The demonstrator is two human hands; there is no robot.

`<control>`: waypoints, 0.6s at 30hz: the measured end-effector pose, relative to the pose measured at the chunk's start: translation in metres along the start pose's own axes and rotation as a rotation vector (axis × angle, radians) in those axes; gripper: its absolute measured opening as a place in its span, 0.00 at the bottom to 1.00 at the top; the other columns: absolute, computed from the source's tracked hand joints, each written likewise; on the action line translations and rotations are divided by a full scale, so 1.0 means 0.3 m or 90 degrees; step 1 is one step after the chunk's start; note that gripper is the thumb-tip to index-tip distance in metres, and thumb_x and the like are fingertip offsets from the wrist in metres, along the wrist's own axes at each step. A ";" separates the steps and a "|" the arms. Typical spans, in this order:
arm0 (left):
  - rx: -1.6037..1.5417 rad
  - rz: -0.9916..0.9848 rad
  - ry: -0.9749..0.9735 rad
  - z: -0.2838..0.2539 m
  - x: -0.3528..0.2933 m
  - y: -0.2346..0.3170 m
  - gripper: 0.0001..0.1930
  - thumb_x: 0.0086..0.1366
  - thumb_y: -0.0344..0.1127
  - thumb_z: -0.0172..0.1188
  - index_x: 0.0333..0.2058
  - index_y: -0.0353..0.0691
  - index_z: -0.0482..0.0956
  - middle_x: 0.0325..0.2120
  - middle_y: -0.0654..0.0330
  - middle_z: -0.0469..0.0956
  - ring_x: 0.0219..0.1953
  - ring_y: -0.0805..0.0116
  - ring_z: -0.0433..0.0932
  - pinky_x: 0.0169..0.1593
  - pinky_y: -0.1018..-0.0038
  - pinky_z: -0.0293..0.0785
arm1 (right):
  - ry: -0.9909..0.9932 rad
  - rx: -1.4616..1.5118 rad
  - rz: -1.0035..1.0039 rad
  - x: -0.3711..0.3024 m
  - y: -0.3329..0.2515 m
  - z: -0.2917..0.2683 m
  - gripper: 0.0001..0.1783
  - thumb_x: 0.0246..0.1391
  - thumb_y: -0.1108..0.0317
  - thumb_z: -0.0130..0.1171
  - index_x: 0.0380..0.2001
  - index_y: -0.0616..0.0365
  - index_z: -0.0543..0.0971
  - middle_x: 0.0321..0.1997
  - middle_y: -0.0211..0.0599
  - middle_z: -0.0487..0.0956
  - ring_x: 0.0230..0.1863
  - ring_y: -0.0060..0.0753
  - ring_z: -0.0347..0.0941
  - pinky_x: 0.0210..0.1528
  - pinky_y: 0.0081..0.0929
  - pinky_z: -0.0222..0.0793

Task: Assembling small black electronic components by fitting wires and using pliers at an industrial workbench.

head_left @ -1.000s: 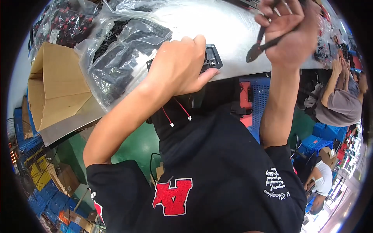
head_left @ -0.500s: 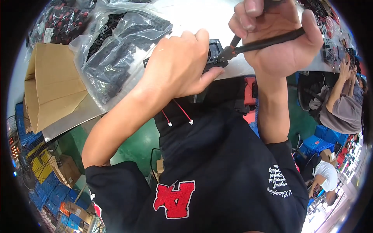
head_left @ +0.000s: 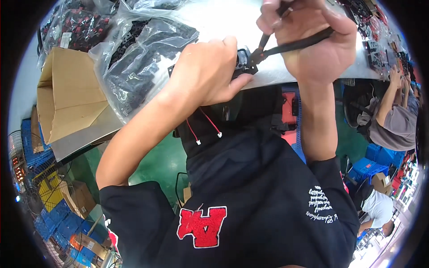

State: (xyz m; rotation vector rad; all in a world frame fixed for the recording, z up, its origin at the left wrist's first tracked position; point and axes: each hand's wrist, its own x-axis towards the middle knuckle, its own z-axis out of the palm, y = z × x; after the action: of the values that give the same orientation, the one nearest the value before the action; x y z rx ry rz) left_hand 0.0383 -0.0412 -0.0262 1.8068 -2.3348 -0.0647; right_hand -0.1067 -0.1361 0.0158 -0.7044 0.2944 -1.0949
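Note:
My left hand (head_left: 206,73) grips a small black plastic part (head_left: 243,60) at the near edge of the white table (head_left: 232,22); red and white wires (head_left: 203,127) hang down from under that hand. My right hand (head_left: 313,38) is closed on black-handled pliers (head_left: 286,44), whose jaws touch the black part from the right. My palm covers most of the part.
A clear bag of black parts (head_left: 143,53) lies left of my hands, another bag with red parts (head_left: 80,27) behind it. An open cardboard box (head_left: 67,98) sits at the table's left. Blue crates (head_left: 375,161) stand on the green floor. Other people (head_left: 393,120) work at right.
My right hand came down and left with the pliers, from raised above the table to the jaws meeting the black part. My left hand stayed on the part.

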 end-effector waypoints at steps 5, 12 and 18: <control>0.006 0.000 0.015 -0.004 -0.001 0.003 0.28 0.60 0.57 0.64 0.32 0.33 0.71 0.22 0.51 0.78 0.26 0.52 0.82 0.30 0.63 0.78 | -0.182 -0.124 -0.059 0.001 -0.008 -0.016 0.29 0.56 0.46 0.46 0.38 0.67 0.73 0.26 0.47 0.74 0.26 0.37 0.68 0.30 0.31 0.64; 0.001 0.002 0.010 0.010 0.007 -0.004 0.29 0.60 0.58 0.64 0.31 0.33 0.71 0.22 0.51 0.78 0.25 0.52 0.82 0.30 0.63 0.79 | -0.281 -0.256 -0.045 -0.012 -0.009 -0.014 0.35 0.60 0.40 0.42 0.35 0.70 0.75 0.25 0.47 0.75 0.26 0.34 0.69 0.28 0.30 0.63; -0.107 0.028 -0.077 -0.034 0.004 -0.018 0.31 0.63 0.59 0.60 0.35 0.27 0.79 0.31 0.42 0.79 0.31 0.46 0.82 0.35 0.58 0.80 | -0.216 -0.385 0.094 -0.103 -0.033 0.055 0.33 0.58 0.43 0.53 0.33 0.71 0.78 0.30 0.45 0.79 0.31 0.31 0.75 0.38 0.21 0.69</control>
State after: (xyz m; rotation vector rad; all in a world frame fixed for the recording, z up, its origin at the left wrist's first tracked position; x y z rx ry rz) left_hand 0.0450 -0.0430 -0.0168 1.7149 -2.3679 -0.3621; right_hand -0.1186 -0.1050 0.0311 -1.3671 0.3826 -0.7239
